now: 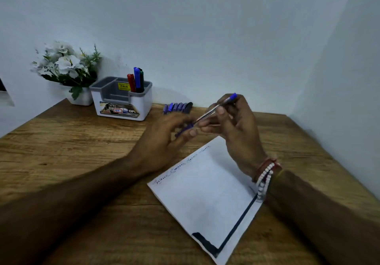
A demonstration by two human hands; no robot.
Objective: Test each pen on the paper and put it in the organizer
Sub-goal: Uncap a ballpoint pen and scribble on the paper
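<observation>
My right hand (pixel 236 125) grips a clear-barrelled blue pen (pixel 213 109) above the top of the white paper (pixel 207 194), its blue end pointing up and away. My left hand (pixel 164 139) pinches the pen's blue cap (pixel 182 131) at the lower end; motion blur hides whether the cap is on or off. Handwritten words run along the paper's upper left edge. A row of several blue pens (pixel 177 107) lies on the table behind my hands. The white and grey organizer (pixel 122 102) stands at the back left, holding a red, a blue and a green marker (pixel 136 79).
A white pot of artificial flowers (pixel 67 69) sits left of the organizer against the wall. The wooden table (pixel 72 147) fits into a corner, with walls behind and to the right. The paper has a dark stripe along its near right edge.
</observation>
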